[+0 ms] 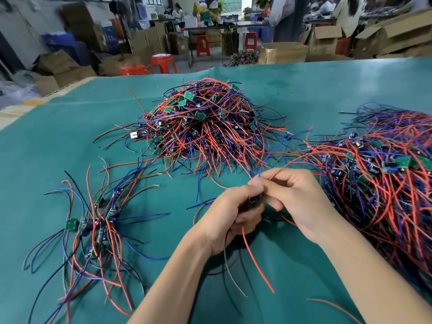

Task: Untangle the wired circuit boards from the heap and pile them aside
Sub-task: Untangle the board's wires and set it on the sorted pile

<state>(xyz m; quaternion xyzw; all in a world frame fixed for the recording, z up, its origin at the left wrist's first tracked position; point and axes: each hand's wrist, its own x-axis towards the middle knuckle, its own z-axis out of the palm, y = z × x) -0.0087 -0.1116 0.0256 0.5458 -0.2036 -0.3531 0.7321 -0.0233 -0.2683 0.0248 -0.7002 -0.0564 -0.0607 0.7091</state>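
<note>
Centrally, both hands together: left hand [230, 213] fisted round a wired board [253, 199], right hand [297, 197] pinching its wire [282, 169].

Counter [70, 127] covered by a teal mat [327, 90], its far edge curling up slightly near the middle. Beyond the counter, a workshop floor: red plastic stools [163, 63], one close behind the mat edge and others [202, 45] farther back beside a metal-legged table [205, 31]. Open cardboard boxes [63, 71] stacked and strewn at left; more cartons [397, 36] at right, flaps raised. A round brown cardboard drum [284, 52] stands just behind the counter's far edge. Blue bins [63, 43] at left rear. People [280, 17] stand and sit at distant benches, blurred.
</note>
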